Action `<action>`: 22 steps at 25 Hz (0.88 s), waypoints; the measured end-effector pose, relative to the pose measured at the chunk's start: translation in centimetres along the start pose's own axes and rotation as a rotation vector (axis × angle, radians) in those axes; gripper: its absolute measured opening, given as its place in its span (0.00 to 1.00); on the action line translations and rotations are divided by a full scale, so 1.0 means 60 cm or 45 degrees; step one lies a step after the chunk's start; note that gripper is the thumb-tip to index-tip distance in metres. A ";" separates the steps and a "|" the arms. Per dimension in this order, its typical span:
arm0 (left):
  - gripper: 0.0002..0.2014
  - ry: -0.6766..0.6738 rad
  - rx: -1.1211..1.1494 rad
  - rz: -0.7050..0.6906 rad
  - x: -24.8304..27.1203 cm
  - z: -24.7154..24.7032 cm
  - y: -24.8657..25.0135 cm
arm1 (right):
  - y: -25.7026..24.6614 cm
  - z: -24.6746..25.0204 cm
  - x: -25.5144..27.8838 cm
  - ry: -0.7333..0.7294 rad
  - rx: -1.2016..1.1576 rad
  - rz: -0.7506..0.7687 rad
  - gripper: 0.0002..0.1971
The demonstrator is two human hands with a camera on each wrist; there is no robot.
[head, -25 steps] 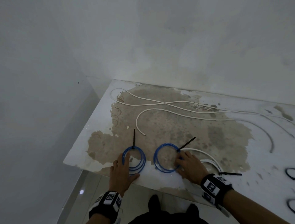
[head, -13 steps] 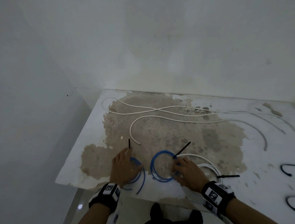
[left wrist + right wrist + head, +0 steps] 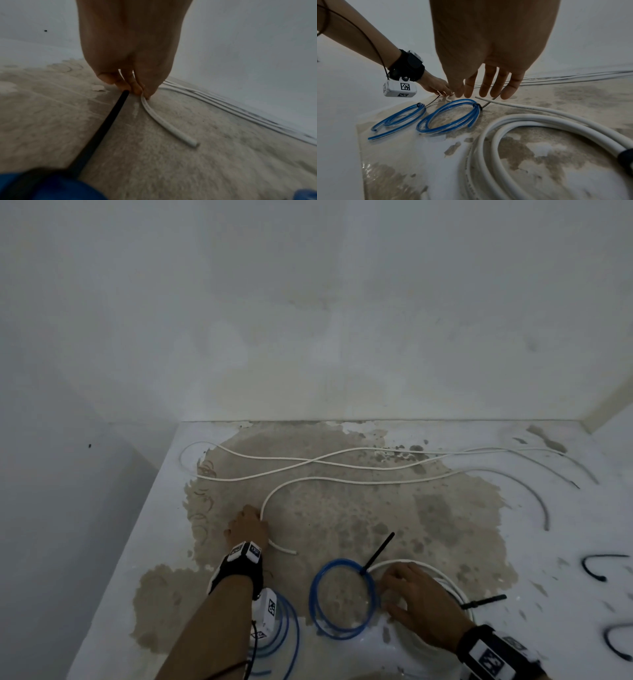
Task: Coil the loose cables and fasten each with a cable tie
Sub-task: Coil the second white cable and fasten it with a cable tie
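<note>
My left hand (image 3: 253,513) reaches forward and pinches the loose white cable (image 3: 163,121) near its free end (image 3: 285,549); the rest of it snakes across the table toward the back wall. My right hand (image 3: 388,590) lies with straight fingers (image 3: 488,83) over a white coil (image 3: 539,117) bound with a black tie (image 3: 483,601). Just left of it lies a blue coil (image 3: 475,115) whose black tie (image 3: 378,553) sticks up. A second blue coil (image 3: 419,112) lies under my left forearm.
The worn white table (image 3: 565,542) ends in a left edge with a drop to the floor, and walls close it off at the back and right. A grey cable (image 3: 534,498) curves at the right. Two dark curved pieces (image 3: 596,570) lie by the right edge.
My left hand has left the left blue coil and moved forward to the end of the loose white cable. The right hand has stayed beside the right blue coil.
</note>
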State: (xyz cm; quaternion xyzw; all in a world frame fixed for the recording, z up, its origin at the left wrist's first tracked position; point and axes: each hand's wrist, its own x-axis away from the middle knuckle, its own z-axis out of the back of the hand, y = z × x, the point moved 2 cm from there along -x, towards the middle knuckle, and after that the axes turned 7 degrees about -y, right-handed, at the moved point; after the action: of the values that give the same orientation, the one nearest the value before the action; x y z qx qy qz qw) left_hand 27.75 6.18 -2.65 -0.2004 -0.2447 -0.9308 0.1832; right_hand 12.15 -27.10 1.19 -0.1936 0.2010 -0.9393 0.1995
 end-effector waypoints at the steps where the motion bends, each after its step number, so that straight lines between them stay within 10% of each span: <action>1: 0.14 -0.030 0.068 0.017 -0.002 -0.001 -0.004 | 0.002 0.002 -0.001 -0.005 0.013 0.005 0.16; 8: 0.13 -0.171 1.079 0.088 0.058 0.037 0.075 | 0.010 0.047 -0.018 0.105 -0.118 0.059 0.20; 11: 0.17 -0.231 1.147 -0.164 0.121 0.080 0.154 | 0.007 0.106 -0.030 0.244 -0.220 0.050 0.12; 17: 0.16 -0.779 1.323 -0.661 0.306 0.178 0.327 | -0.017 0.299 -0.068 0.825 -0.391 -0.008 0.37; 22: 0.14 -0.913 1.707 -0.885 0.378 0.226 0.411 | -0.036 0.380 -0.055 0.687 -0.536 0.142 0.11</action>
State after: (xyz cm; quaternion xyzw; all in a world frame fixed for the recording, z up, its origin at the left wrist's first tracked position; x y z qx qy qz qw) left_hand 23.11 -12.23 28.10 -0.2461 -0.8380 -0.4713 -0.1228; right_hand 24.44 -30.67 20.49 0.0363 0.4463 -0.8821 0.1460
